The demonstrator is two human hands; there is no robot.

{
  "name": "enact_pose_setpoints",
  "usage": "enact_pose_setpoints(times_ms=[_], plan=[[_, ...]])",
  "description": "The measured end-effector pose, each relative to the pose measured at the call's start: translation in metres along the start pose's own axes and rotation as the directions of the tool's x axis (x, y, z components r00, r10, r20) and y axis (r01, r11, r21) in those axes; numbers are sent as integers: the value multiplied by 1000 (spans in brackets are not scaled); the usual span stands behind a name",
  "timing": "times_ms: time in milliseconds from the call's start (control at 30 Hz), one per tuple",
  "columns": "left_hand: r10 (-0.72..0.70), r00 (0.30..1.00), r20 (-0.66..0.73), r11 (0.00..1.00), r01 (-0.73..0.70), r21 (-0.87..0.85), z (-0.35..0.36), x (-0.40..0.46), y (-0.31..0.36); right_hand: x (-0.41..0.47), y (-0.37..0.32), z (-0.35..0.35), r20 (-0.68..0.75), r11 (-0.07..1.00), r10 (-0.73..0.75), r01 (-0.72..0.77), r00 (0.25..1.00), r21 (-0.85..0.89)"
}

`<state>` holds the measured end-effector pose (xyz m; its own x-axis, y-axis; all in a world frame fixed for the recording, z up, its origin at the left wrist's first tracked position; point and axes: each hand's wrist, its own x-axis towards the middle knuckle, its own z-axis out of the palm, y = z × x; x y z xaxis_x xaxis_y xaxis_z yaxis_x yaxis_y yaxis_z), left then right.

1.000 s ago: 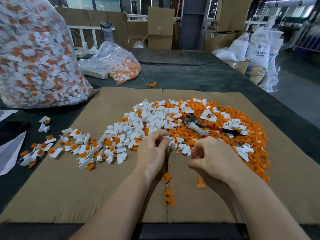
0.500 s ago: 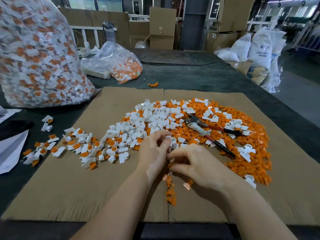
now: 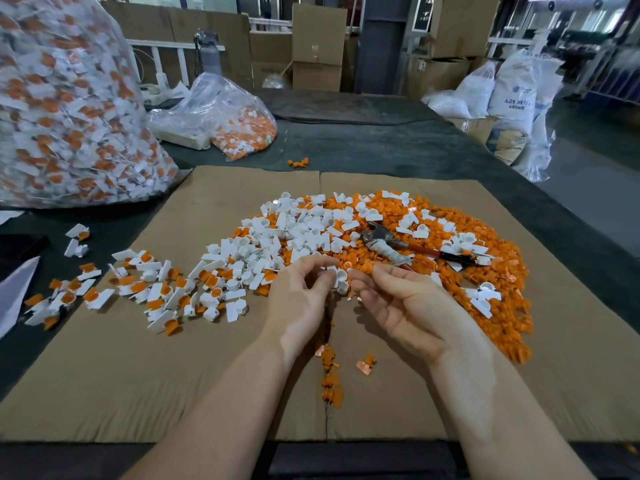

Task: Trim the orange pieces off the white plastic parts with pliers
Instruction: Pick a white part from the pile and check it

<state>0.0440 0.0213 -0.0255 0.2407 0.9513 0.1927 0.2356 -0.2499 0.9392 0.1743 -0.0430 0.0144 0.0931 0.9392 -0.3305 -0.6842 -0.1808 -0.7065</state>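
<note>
The left hand (image 3: 300,295) pinches a white plastic part (image 3: 340,279) with curled fingers; the right hand (image 3: 398,299), palm up and loosely spread, touches it. Beyond, the pliers (image 3: 412,249) lie on the orange pieces (image 3: 498,306), jaws left, handles right.
</note>
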Motion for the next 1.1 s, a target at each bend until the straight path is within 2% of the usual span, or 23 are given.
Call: enact_pose_setpoints(times_ms=[133, 333, 400, 433, 467, 500, 567, 600, 667, 867, 1033, 1100], plan=[[-6, 1000, 4, 1000, 6, -8, 0, 0, 0, -1, 0, 1, 26, 998, 55, -56, 998, 36], [-2, 1000, 6, 1000, 2, -2, 0, -1, 2, -2, -2, 1, 36, 998, 62, -62, 997, 12], [5, 1000, 9, 1000, -5, 6, 0, -1, 2, -3, -2, -1, 31, 996, 44, -42, 999, -72], [6, 1000, 14, 1000, -6, 9, 0, -1, 2, -4, -2, -2, 30, 983, 20, -14, 999, -185], [2, 1000, 19, 1000, -2, 10, 0, -1, 2, -6, -2, -3, 36, 936, -15, 27, 999, -351], [-5, 1000, 25, 1000, 5, 9, -1, -1, 2, -7, -1, -3, 57, 836, -52, 74, 997, -544], [-16, 1000, 27, 1000, 15, 7, -1, -1, 2, -12, 1, -1, 141, 537, -94, 170, 986, -827], [-19, 1000, 24, 1000, 18, 6, -1, -1, 1, -13, 1, 1, 197, 415, -80, 212, 977, -885], [-24, 1000, 14, 1000, 24, 2, 0, -1, 1, -15, 3, 6, 269, 273, -18, 264, 963, -925], [-38, 999, 5, 999, 38, -24, 1, 0, 0, -17, 15, 12, 276, 50, 48, 274, 960, -961], [-15, 1000, -1, 1000, 15, 0, 0, 1, -1, -21, 4, 5, 268, -24, -33, 267, 963, -963], [-24, 1000, 9, 1000, 24, -17, 1, 1, -2, -23, -2, 0, 236, -71, 25, 237, 972, -969]])
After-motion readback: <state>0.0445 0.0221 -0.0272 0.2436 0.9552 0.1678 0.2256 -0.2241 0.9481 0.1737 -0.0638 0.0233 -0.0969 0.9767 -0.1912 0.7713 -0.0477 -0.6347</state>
